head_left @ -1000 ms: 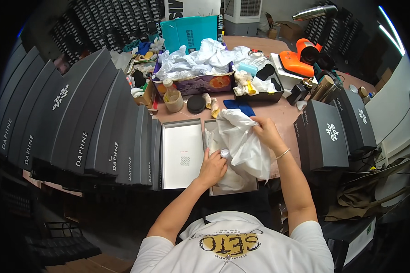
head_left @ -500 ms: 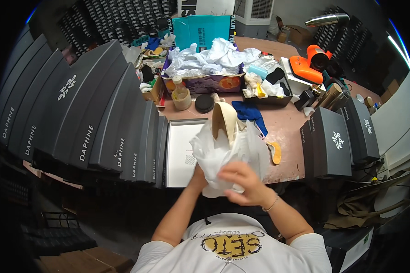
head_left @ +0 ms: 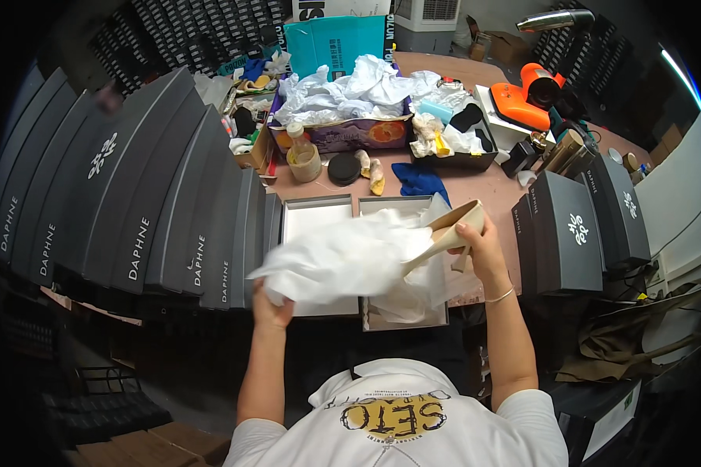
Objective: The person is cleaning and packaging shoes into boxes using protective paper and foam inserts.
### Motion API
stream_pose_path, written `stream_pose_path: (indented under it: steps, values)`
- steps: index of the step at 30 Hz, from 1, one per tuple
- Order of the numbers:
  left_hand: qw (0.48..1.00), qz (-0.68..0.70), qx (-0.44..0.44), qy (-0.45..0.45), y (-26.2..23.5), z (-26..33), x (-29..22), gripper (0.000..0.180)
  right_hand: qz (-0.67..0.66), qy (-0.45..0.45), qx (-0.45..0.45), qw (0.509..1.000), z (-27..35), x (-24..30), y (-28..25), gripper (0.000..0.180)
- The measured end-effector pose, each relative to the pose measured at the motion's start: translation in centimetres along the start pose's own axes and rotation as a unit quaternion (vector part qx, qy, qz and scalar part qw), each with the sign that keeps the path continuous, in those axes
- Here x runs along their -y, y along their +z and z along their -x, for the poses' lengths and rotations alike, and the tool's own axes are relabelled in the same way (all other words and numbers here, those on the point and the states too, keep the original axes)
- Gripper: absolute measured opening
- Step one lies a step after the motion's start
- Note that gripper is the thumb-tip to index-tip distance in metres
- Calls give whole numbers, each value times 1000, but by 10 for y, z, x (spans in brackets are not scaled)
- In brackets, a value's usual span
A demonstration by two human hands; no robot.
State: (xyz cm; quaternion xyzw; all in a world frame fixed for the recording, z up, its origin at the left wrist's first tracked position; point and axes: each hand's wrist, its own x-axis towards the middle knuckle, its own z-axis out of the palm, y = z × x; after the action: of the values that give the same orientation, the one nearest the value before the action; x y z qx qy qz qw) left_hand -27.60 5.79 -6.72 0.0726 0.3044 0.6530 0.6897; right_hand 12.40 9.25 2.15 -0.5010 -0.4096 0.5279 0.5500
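My right hand (head_left: 483,247) grips a beige high-heeled shoe (head_left: 436,247) at the right of the bench, its fingers wrapped round the raised end. My left hand (head_left: 274,307) is closed on the near left corner of a sheet of white tissue paper (head_left: 327,261). Blurred by motion, the sheet stretches from that hand across to the shoe and covers part of it. Below the shoe lies an open shoe box (head_left: 406,324) with more white tissue inside. Beside it on the left is a shallow white-lined box lid (head_left: 311,210), half hidden by the sheet.
Dark grey shoe boxes (head_left: 160,187) stand in a row at left, others (head_left: 565,233) at right. Behind are a purple carton (head_left: 343,136) of crumpled paper, a bottle (head_left: 302,159), a round black tin (head_left: 344,168), a blue cloth (head_left: 419,179) and an orange device (head_left: 522,105).
My hands have moved apart. The shoe has gone right in my right hand, partly out of the tissue, while my left hand has drawn the sheet left. The open box has come into view.
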Motion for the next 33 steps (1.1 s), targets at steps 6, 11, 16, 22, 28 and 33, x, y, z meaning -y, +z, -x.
stream_pose_path:
  steps: [6,11,16,22,28,33]
  values:
    - [490,-827,43,273,16,-22,31,41,112,-224,-78,965,37,-19,21,55]
    - [844,-486,83,213,49,23,62,64,54,-233,-19,971,92,-33,76,66]
    - [991,3,53,-120,70,26,85,66,158,-176,248,939,106,-52,92,60]
    - [990,-51,26,-128,87,65,84,71,446,-267,352,778,76,-12,120,69]
    - [982,-184,37,-36,77,66,94,52,467,-270,357,762,62,-39,112,25]
    - [983,-177,37,-17,90,61,96,51,351,-306,244,851,63,-50,112,19]
